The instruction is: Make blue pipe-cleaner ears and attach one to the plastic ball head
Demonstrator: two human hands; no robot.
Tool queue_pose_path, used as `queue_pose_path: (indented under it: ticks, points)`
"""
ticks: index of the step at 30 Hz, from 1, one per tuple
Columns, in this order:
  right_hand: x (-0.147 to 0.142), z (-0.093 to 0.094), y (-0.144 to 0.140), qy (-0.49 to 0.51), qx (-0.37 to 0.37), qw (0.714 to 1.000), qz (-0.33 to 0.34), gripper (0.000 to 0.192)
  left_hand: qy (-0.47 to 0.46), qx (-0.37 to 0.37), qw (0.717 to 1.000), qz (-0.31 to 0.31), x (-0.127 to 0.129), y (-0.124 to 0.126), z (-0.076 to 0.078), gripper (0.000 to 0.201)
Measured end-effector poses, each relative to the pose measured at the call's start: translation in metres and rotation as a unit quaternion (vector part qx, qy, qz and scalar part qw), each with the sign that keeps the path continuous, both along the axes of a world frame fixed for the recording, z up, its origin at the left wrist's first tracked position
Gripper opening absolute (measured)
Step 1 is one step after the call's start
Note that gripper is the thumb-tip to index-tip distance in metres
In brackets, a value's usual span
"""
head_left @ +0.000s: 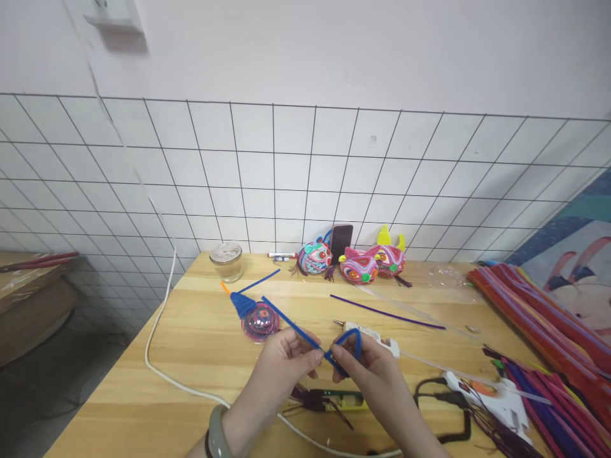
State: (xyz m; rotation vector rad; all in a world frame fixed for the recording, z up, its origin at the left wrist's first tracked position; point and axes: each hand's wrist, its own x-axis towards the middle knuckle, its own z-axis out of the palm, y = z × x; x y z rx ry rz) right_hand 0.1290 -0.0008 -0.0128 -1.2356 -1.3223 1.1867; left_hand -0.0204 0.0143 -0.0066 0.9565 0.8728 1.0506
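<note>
Both hands meet over the front of the wooden table on one blue pipe cleaner. My left hand pinches it near its middle, and a straight end sticks out up and to the left. My right hand grips the other part, which is bent into a loop. Beyond my left hand lies a blue triangular piece of wound pipe cleaner with an orange tip and a straight blue stem. It touches a round shiny pink and purple thing. A white glue gun lies partly behind my right hand.
Several colourful patterned ornaments and a phone stand by the tiled wall. A lidded glass jar is at the back left. A purple pipe cleaner, a white cable, another glue gun and pipe cleaner bundles lie around.
</note>
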Motion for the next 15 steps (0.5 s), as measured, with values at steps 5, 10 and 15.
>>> queue_pose_path:
  ticks: [5,10,15]
  points:
    - [0.0004,-0.0004,0.0007,-0.003,-0.004,1.0,0.004,0.028,-0.002,0.0,1.0,0.004,-0.0004,0.0004,-0.0013,0.018]
    - [-0.0005,0.0003,0.0004,0.015,-0.004,1.0,0.008,0.027,-0.004,0.001,1.0,0.001,-0.0001,-0.0003,-0.0007,0.019]
    - [-0.0013,0.0013,-0.0005,0.022,-0.003,1.0,0.008,0.028,-0.007,0.0,1.0,-0.003,-0.0006,-0.0007,-0.0003,0.019]
